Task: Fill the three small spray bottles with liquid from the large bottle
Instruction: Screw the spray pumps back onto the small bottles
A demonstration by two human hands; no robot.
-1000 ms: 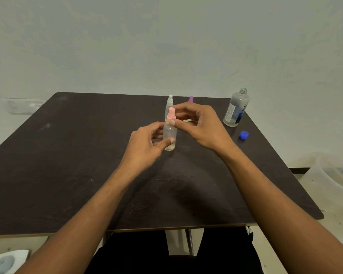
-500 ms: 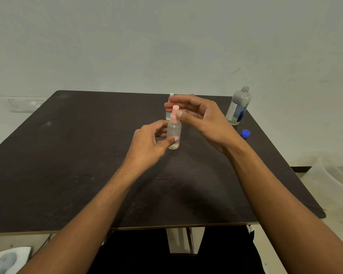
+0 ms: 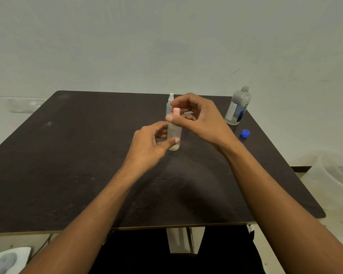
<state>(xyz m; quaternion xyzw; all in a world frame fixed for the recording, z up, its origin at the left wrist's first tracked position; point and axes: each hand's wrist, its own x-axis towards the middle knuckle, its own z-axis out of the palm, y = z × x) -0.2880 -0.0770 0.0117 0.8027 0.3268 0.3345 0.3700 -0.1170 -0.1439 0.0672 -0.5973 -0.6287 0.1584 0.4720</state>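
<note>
the small bottle [image 3: 174, 135] stands upright near the middle of the surface [image 3: 87, 155]; whether its base rests there or hangs just above i cannot tell. its pink top [image 3: 176, 111] sits on the neck. the left hand [image 3: 149, 143] holds the body low down, thumb in front and fingers curled behind. the right hand [image 3: 200, 119] comes in from above and to the right and pinches the pink top between thumb and fingertips.

the step looks like twisting the top, on or off i cannot tell. to do it well, the left hand should grip firmly enough that the body does not spin, the bottle should stay upright so nothing spills, and the right hand should turn squarely on the thread.

a second bottle [image 3: 170, 101] stands just behind. the large bottle [image 3: 238, 107] stands open to the right, its blue cap [image 3: 245, 133] beside it.
</note>
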